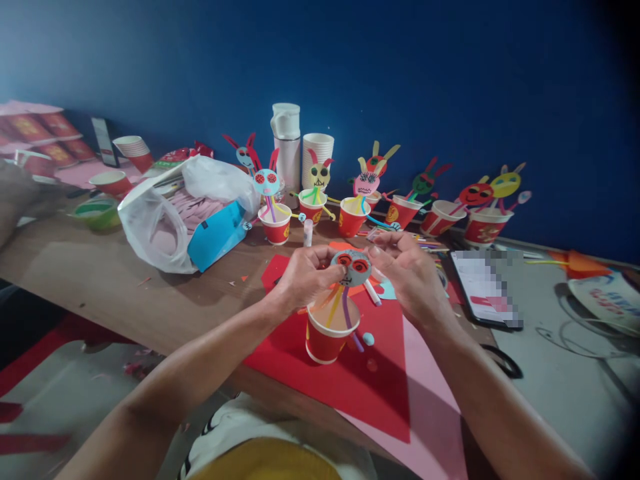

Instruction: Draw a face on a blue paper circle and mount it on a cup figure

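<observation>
A round grey paper face with red-ringed eyes stands on yellow and purple strips above a red paper cup. My left hand pinches the face's left edge between thumb and fingers. Close to its right edge is my right hand, thumb and forefinger brought together; whatever lies between them is too small to make out. The cup sits on red paper, with a small light-blue disc beside it. Behind the hands lies a white marker.
Several finished cup figures line the wall. At left are a plastic bag of pink paper and a green bowl; at right, a phone. A glue stick stands behind my left hand. Another person's blurred arm shows far left.
</observation>
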A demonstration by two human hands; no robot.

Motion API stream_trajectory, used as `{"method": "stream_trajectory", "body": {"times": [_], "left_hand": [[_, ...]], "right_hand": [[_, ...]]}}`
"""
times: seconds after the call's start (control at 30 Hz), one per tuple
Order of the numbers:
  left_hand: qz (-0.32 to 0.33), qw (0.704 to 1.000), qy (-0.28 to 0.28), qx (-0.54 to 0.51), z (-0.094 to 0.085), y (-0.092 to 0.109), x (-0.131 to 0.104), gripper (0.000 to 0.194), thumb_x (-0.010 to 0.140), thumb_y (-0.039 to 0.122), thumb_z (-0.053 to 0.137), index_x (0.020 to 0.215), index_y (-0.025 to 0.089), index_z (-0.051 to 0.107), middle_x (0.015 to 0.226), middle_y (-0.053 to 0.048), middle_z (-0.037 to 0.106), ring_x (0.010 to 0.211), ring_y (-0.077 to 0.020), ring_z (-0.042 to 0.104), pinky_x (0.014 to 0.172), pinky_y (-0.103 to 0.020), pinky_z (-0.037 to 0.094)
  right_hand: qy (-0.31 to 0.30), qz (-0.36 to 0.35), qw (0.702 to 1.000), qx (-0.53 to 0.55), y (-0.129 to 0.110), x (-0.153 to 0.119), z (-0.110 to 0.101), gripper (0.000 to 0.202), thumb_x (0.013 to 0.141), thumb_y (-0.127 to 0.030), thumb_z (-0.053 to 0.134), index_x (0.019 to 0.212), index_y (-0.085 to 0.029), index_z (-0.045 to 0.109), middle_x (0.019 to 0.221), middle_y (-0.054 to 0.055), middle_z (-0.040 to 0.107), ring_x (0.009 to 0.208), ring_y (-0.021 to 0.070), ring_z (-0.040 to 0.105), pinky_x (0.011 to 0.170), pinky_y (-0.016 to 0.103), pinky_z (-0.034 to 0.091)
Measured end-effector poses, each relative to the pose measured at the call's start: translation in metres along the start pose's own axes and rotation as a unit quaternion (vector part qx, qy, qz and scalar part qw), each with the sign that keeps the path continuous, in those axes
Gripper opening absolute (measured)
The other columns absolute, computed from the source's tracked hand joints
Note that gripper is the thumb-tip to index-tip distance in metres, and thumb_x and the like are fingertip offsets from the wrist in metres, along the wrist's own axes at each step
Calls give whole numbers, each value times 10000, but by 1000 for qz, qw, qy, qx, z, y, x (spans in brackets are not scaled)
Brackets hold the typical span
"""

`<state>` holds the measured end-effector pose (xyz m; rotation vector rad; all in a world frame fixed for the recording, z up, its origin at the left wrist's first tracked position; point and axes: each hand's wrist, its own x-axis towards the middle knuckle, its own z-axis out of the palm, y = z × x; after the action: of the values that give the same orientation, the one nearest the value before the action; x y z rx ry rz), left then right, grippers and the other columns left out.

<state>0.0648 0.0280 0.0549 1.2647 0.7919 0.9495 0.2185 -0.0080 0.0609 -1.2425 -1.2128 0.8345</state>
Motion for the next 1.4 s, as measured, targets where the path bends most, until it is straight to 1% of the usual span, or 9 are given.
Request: {"method": "stream_trajectory", "body": {"times": [0.1, 0.2, 0.5, 0.73, 0.9, 1.17, 1.23, 1.33, 1.4], "left_hand": [[3, 1000, -5, 4, -1, -1, 0, 102, 619, 100, 631, 720, 110, 643, 628, 11, 644, 585, -93, 587, 592, -194, 469], [13, 1000, -10, 18, -1, -3, 0, 107, 615, 94, 634, 720, 114, 646, 632, 13, 647, 600, -101, 595, 606, -201, 476], [29, 997, -20, 63, 2, -2, -2, 68, 632, 93, 583, 683, 116, 622, 598, 28, 622, 564, -86, 573, 558, -177, 452], [31, 998, -33, 52, 3, 0, -2, 70, 632, 74, 574, 673, 112, 616, 598, 30, 624, 571, -80, 576, 569, -170, 457], [26, 998, -34, 52, 2, -2, -1, 71, 629, 78, 576, 677, 112, 615, 604, 27, 624, 566, -86, 580, 564, -181, 458], [36, 997, -58, 43, 0, -7, 1, 76, 645, 79, 581, 708, 114, 605, 633, 26, 630, 592, -83, 594, 586, -180, 470], [33, 997, -60, 34, 0, -6, 1, 104, 649, 70, 580, 741, 112, 607, 650, 22, 635, 601, -81, 599, 592, -179, 473], [30, 998, -61, 18, 2, -3, 0, 206, 658, 56, 580, 854, 114, 602, 704, 10, 654, 635, -89, 615, 616, -189, 482], [29, 998, -58, 16, 2, -2, 0, 258, 663, 49, 581, 911, 118, 581, 696, 11, 653, 644, -95, 622, 625, -198, 487]], "right_hand": [[-22, 7, 1000, 1, 6, 1, 1, 303, 699, -345, 681, 905, -219, 498, 752, -9, 632, 694, 160, 626, 664, 324, 512], [-36, 1, 999, -3, 8, 0, 4, 346, 669, -332, 704, 910, -207, 490, 761, -10, 621, 719, 160, 624, 684, 331, 511], [-27, -21, 996, -86, 7, -4, 4, 312, 704, -318, 663, 945, -207, 497, 797, 11, 637, 721, 166, 617, 646, 327, 502], [-23, -18, 995, -98, 5, -5, 5, 306, 711, -311, 658, 945, -202, 493, 754, 9, 644, 651, 150, 606, 586, 298, 487], [-29, -1, 996, -89, 4, -6, 5, 304, 711, -323, 658, 933, -205, 486, 729, 1, 631, 614, 145, 597, 556, 283, 474], [-31, 2, 997, -65, 5, -4, 5, 286, 706, -311, 666, 904, -224, 480, 724, -7, 618, 646, 146, 600, 582, 274, 473], [-31, 1, 997, -66, 5, -5, 4, 286, 704, -312, 669, 903, -226, 482, 730, -5, 622, 656, 152, 604, 592, 281, 475], [-27, 3, 997, -73, 5, -5, 4, 291, 700, -321, 672, 903, -225, 487, 736, -2, 629, 658, 156, 606, 591, 287, 477], [-22, 3, 997, -75, 5, -6, 4, 290, 700, -325, 671, 901, -224, 490, 737, 1, 635, 656, 156, 607, 588, 288, 479]]}}
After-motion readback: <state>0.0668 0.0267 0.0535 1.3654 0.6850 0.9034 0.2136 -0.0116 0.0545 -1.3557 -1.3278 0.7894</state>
